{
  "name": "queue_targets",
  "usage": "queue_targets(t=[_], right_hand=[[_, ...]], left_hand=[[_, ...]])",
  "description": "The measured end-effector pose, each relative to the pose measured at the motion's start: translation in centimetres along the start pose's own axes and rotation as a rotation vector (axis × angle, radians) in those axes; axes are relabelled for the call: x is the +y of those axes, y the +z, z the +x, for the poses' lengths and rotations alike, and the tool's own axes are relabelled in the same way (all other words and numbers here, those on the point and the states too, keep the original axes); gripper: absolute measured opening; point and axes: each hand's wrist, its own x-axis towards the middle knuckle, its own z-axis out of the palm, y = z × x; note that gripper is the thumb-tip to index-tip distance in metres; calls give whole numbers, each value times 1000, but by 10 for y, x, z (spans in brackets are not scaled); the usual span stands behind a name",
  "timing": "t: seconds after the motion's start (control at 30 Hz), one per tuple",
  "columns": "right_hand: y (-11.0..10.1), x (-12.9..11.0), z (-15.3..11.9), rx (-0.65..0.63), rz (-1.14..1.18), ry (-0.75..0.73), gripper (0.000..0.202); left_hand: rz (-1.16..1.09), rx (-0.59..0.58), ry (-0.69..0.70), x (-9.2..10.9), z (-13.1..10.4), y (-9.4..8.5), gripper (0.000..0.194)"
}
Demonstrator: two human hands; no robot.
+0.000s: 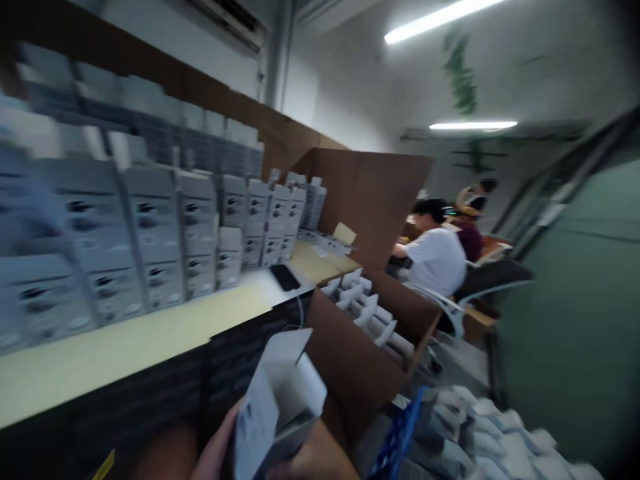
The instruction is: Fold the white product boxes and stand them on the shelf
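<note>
A small white printed carton (257,427) stands upright at the bottom centre, its top flaps raised and its inside visible. My left hand (217,443) grips the carton's left side, partly hidden at the frame's lower edge. On the right and below, my right hand (317,457) holds the same carton, its fingers wrapped against it. Rows of similar printed cartons (160,233) are stacked on the table (150,327) at the left.
A large brown box (350,360) holding white cartons stands right of centre. A dark phone (285,277) lies on the table. Lower right, a blue crate (400,433) adjoins many pale pieces (510,440). Seated people (435,257) are farther back.
</note>
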Motion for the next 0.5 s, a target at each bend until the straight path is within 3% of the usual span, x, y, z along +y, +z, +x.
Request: queue_targets(t=[0.07, 0.13, 0.23, 0.3, 0.37, 0.5], right_hand=[[1, 4, 0, 2, 68, 42, 83], [-4, 1, 15, 48, 49, 62, 65], [-16, -13, 58, 188, -9, -43, 53], [-21, -26, 94, 263, -20, -133, 56], [-23, -36, 131, 283, -56, -203, 56], [-17, -39, 200, 297, -120, -289, 64]], left_hand=[[-47, 35, 52, 20, -8, -24, 105], [-89, 100, 221, 38, -6, -53, 101], [54, 355, 295, 44, 4, -102, 75], [270, 522, 234, 34, 10, -135, 54], [496, 597, 156, 16, 14, -163, 49], [722, 516, 83, -17, 17, -198, 40]])
